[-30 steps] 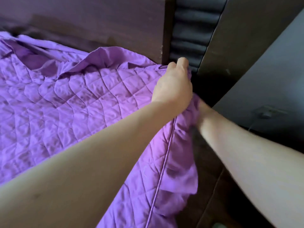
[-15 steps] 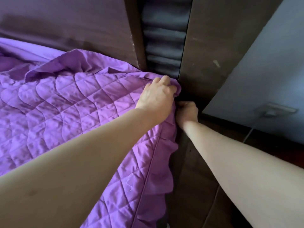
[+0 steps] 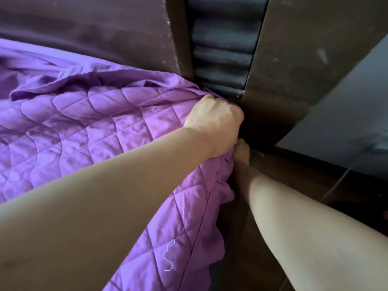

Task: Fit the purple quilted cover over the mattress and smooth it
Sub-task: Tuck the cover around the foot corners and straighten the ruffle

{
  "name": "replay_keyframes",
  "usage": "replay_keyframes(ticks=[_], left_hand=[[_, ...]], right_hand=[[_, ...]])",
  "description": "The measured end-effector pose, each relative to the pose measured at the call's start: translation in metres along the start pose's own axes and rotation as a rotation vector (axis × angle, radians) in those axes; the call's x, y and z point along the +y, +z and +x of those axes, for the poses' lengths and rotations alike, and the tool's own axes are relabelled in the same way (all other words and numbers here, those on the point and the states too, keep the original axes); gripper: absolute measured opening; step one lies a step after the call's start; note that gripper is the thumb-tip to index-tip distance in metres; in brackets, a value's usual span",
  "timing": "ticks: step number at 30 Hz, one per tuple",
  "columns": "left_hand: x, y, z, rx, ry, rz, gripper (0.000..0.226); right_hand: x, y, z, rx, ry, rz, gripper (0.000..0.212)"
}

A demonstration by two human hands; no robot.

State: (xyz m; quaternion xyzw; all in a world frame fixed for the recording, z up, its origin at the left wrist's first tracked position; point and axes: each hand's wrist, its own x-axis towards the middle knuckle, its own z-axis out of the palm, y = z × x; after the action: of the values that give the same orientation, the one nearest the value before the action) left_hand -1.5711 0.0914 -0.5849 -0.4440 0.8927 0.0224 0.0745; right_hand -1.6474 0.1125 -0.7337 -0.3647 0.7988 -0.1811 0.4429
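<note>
- Gripping the corner of the purple quilted cover [image 3: 100, 127], our left hand [image 3: 214, 122] is a closed fist right beside the dark headboard [image 3: 94, 28].
- Our right hand [image 3: 241, 156] sits just below, against the cover's frilled edge; we cannot tell its grasp.
- The cover lies across the bed, rumpled near the headboard, its side hanging down.
- A loose white thread [image 3: 169, 258] lies on the quilting.

Left hand [image 3: 213, 120] fisted on the purple quilted cover [image 3: 88, 127] corner by the headboard [image 3: 222, 45]; right hand [image 3: 242, 156] below at 5 o'clock, touching the frill
</note>
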Motion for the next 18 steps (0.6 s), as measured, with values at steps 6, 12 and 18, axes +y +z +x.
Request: replay_keyframes(ticks=[6,12,18], left_hand=[[0.010,-0.005,-0.004,0.008,-0.029,0.088,0.030],[0.053,0.011,-0.027,-0.177,0.019,0.435,0.039],[0.088,0.078,-0.118,-0.496,0.029,0.450,0.049]], right_hand=[[0.005,-0.003,-0.018,-0.040,0.011,0.038,0.039],[0.042,0.013,-0.068,-0.174,-0.112,0.016,0.032],[0.085,0.023,-0.096,-0.271,-0.207,0.072,0.037]])
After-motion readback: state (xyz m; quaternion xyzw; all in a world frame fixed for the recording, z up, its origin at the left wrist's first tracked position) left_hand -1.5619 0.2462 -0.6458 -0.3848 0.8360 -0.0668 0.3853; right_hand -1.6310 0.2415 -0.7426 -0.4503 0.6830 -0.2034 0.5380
